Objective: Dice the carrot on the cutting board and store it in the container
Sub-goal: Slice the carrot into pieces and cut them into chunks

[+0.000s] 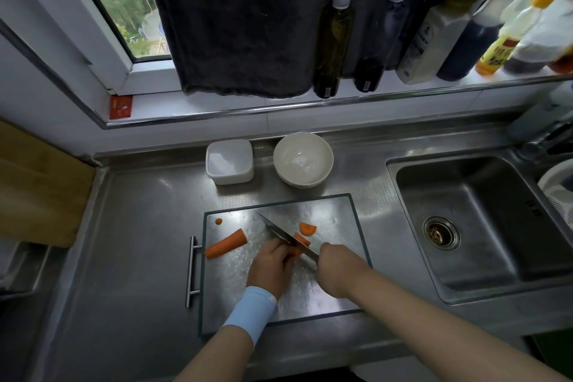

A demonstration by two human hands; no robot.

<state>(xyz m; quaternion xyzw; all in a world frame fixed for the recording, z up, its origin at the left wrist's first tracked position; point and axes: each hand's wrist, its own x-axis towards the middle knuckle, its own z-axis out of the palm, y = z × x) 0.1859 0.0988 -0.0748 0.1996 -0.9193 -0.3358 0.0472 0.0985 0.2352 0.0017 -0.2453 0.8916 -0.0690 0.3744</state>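
Note:
A steel cutting board [335,214] lies on the counter in front of me. My left hand [273,263] holds down a carrot piece [301,239] with curled fingers. My right hand [336,263] grips the handle of a knife [279,231], whose blade lies across that piece. A long carrot half [225,243] lies at the board's left. A half-round slice [307,228] sits beyond the blade, and a small round bit [219,221] lies near the far left corner. The white square container [230,161] stands empty behind the board.
A stack of white bowls [303,160] stands right of the container. The sink [483,220] is at the right, with a white colander [561,189] at its edge. Bottles [333,37] line the windowsill. A wooden board [37,189] leans at the left.

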